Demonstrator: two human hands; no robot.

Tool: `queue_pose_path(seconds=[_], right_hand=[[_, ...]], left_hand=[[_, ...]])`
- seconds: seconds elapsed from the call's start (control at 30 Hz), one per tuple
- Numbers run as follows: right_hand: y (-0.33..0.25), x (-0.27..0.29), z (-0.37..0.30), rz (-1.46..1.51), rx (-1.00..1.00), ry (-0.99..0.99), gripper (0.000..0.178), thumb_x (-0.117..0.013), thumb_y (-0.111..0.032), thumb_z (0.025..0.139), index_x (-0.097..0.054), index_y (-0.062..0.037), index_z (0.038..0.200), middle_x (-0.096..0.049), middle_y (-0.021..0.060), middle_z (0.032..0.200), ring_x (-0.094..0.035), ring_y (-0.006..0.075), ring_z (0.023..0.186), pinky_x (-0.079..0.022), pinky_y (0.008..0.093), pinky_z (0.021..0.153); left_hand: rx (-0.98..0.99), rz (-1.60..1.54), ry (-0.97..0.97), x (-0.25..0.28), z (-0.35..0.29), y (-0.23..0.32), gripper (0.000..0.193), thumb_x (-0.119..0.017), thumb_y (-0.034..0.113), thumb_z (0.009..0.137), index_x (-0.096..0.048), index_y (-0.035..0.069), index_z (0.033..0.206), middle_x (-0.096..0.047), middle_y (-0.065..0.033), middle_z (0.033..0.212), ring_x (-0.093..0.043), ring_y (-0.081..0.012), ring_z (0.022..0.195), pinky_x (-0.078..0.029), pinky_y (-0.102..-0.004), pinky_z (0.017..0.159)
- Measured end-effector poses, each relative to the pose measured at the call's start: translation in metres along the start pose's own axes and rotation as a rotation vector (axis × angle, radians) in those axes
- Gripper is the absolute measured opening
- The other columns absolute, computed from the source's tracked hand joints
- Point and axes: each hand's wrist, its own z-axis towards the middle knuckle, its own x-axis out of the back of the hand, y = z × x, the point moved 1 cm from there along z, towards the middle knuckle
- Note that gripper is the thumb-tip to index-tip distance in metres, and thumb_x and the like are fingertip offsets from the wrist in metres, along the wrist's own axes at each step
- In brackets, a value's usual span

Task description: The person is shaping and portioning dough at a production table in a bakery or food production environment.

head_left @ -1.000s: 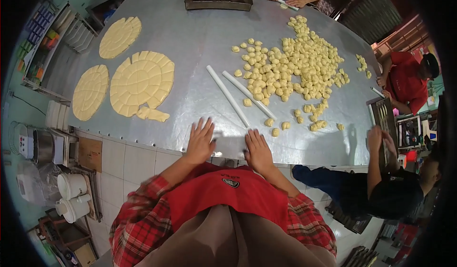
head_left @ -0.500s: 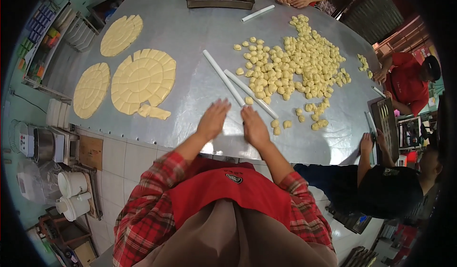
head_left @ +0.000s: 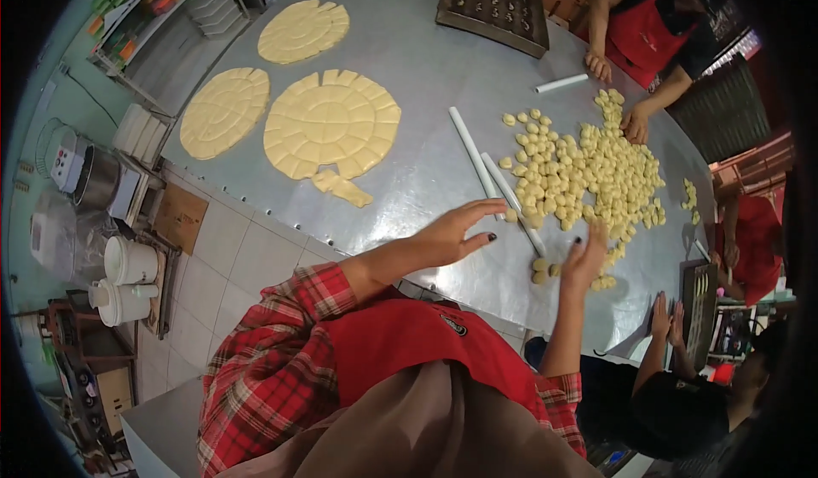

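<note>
From afar I see the left hand (head_left: 450, 235), thumb and fingers apart, near white rods (head_left: 474, 156), and the right hand (head_left: 584, 263), also parted, by dough pieces (head_left: 613, 171), heaped on the table (head_left: 417, 69) probably for easy reach.

On the table (head_left: 396, 48): dough sheets (head_left: 332, 124) left, two rods (head_left: 474, 152) midway, dough balls (head_left: 609, 171) right, tray (head_left: 494, 9) beyond.
</note>
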Motion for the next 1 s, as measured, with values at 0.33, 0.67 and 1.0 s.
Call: queue_pose_path(seconds=[0.33, 0.67, 1.0], right_hand=[[-0.280, -0.168, -0.011, 0.534, 0.329, -0.520, 0.029, -0.059, -0.016, 0.081, -0.058, -0.0012, 0.107, -0.060, 0.0153, 0.105, -0.056, 0.0325, 0.094, -0.045, 0.0422, 0.082], [-0.223, -0.116, 0.003, 0.764, 0.225, -1.234, 0.024, -0.058, -0.014, 0.078, -0.055, -0.0057, 0.100, -0.064, 0.0194, 0.088, -0.062, 0.0366, 0.083, -0.048, 0.0446, 0.073], [-0.130, -0.036, 0.023, 0.943, -0.180, -1.038, 0.027, -0.059, -0.003, 0.083, -0.056, -0.0043, 0.111, -0.064, 0.0111, 0.092, -0.062, 0.0233, 0.083, -0.049, 0.0328, 0.074]], left_hand=[[0.286, 0.856, 0.512, 0.181, -0.113, -0.097, 0.015, -0.059, 0.001, 0.079, -0.066, 0.005, 0.092, -0.062, -0.0139, 0.087, -0.059, -0.0334, 0.085, -0.047, -0.0404, 0.075], [0.211, 0.890, 0.460, 0.164, -0.103, -0.083, 0.026, -0.066, 0.005, 0.075, -0.065, 0.008, 0.101, -0.061, -0.0120, 0.104, -0.057, -0.0312, 0.094, -0.045, -0.0414, 0.083], [0.392, -0.321, -0.245, 0.029, -0.060, -0.062, 0.027, -0.059, 0.016, 0.092, -0.053, 0.000, 0.112, -0.060, -0.0051, 0.092, -0.057, -0.0122, 0.081, -0.046, -0.0252, 0.074]])
